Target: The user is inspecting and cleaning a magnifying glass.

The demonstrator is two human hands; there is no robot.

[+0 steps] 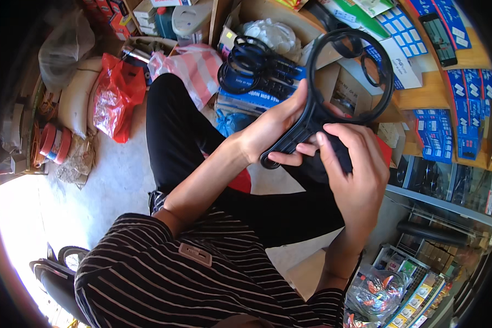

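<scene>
A large black magnifying glass (pixel 390 78) with a round frame is held up before me. My left hand (pixel 266 131) is wrapped around its ribbed handle (pixel 291 137), thumb along the upper side and fingers curled beneath. My right hand (pixel 356 164) is at the neck where handle meets frame, thumb and index fingertips close together. Whether those fingertips grip the neck or only touch it is unclear. Through the round frame, a cardboard box and black ring-shaped parts show. Behind the handle lie several black rings (pixel 246 61) on a blue printed box (pixel 246 96).
A wooden shelf (pixel 416 98) at right carries blue packets (pixel 432 135) and a smartphone (pixel 438 39). Below it is a glass-fronted case (pixel 430 176). Left, a red plastic bag (pixel 117 98) leans by sacks (pixel 78 94); a pink-striped bag (pixel 192 69) stands beyond my knee.
</scene>
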